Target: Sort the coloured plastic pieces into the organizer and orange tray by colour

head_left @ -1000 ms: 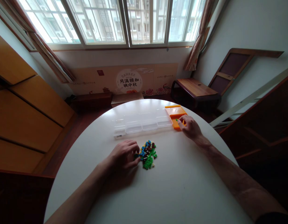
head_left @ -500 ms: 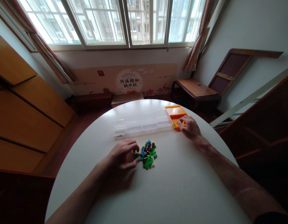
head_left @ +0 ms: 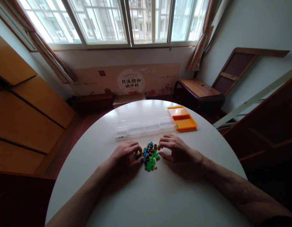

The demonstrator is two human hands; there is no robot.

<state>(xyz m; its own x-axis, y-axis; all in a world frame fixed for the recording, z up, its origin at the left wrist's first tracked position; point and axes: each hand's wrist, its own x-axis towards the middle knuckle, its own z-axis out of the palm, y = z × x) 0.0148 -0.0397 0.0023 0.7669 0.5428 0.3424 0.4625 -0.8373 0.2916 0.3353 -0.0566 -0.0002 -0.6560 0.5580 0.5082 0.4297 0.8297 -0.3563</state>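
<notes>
A heap of small plastic building bricks (head_left: 150,158), green, blue, brown and yellow, lies on the white round table. My left hand (head_left: 127,153) rests at its left side, fingers curved and thumb apart, the tips touching or close to the blue pieces. On the right side of the heap is my right hand (head_left: 175,148), its thumb and fingers apart with nothing visible between them. Beyond it, an orange box (head_left: 189,125) lies with its lid opened back. One small green piece (head_left: 177,126) sits at the box's left corner.
A clear plastic compartment case (head_left: 143,127) stretches across the far part of the table (head_left: 150,201), left of the orange box, with a small dark item in its leftmost compartment. Past the table's right edge stands a wooden chair (head_left: 199,88). Windows fill the back wall.
My right hand has moved from the orange box back toward me and left, to the heap. The green piece stays in the box. My left hand's fingers have drawn slightly closer together.
</notes>
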